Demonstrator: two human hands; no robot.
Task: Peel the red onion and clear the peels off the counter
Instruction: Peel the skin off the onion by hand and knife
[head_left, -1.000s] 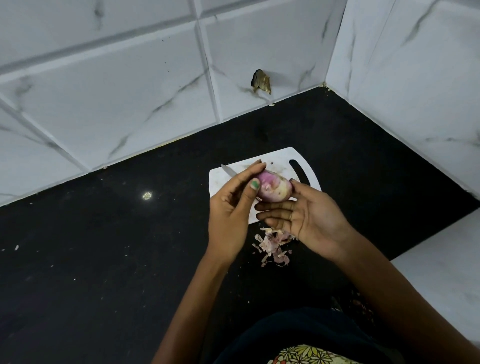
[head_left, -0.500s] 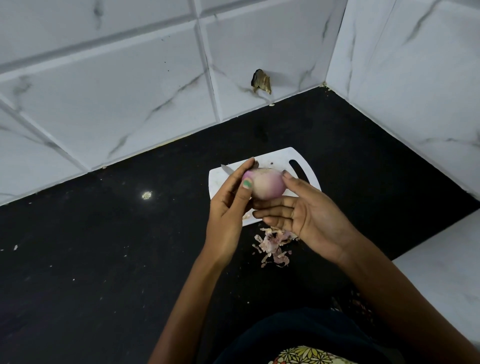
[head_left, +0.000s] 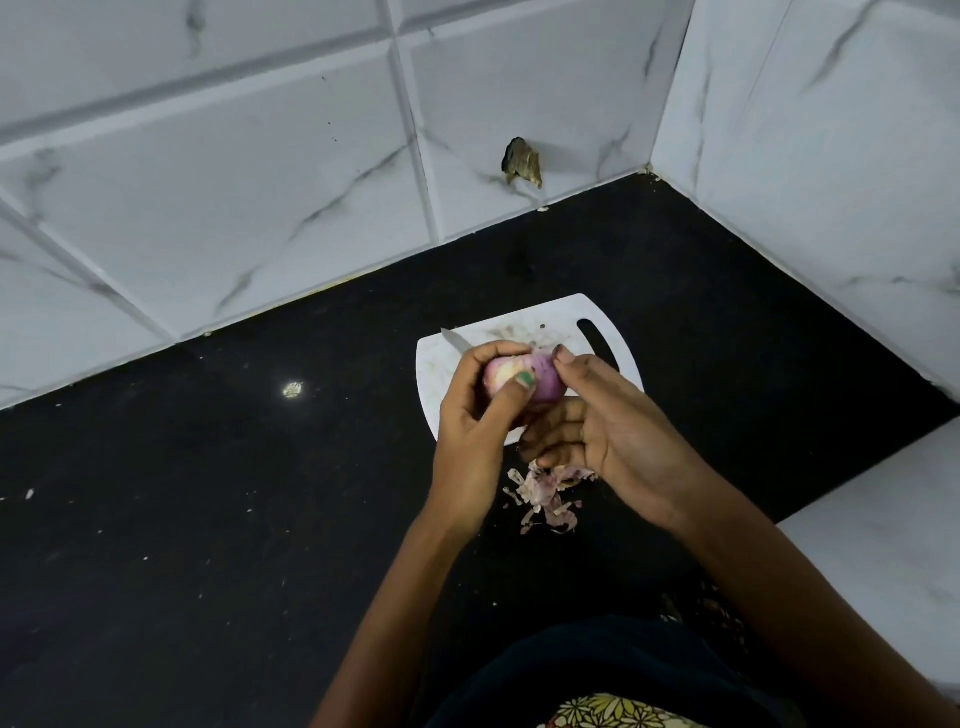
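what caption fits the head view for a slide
Both hands, left hand and right hand, hold a red onion above a white cutting board, peels on the black counter.

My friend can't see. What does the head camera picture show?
Two hands, left hand and right hand, grip a red onion above a white cutting board. Peels lie on the black counter.

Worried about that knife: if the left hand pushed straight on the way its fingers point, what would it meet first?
Probably the red onion that the left hand already grips; beyond it, the knife blade on the cutting board, though depth is unclear.
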